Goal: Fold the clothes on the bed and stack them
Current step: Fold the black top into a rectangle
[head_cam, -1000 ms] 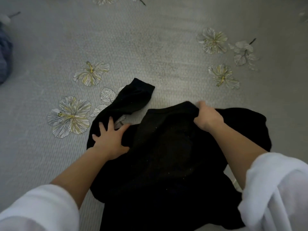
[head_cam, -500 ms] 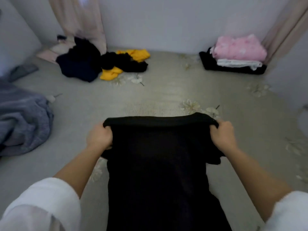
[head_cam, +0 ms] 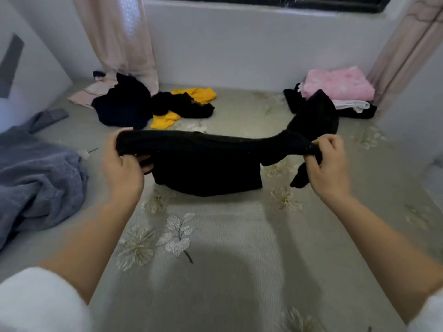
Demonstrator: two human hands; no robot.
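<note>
A black garment [head_cam: 206,164] hangs stretched between my two hands above the grey floral bed [head_cam: 215,259]. My left hand [head_cam: 122,168] grips its left end with curled fingers. My right hand [head_cam: 326,164] pinches its right end, and a sleeve [head_cam: 314,116] flies up beyond it. The garment's lower edge hangs just above the bedsheet. At the far right lies a folded stack [head_cam: 335,92] with a pink piece on top of white and black ones.
A heap of unfolded black and yellow clothes [head_cam: 153,106] lies at the far left of the bed by a curtain [head_cam: 119,34]. A crumpled grey-blue blanket [head_cam: 36,178] covers the left side. White walls close in at left, back and right.
The black garment went from lying on the bed to being lifted by both hands and swung forward, away from me. The camera tilted up, showing the far end of the bed.
</note>
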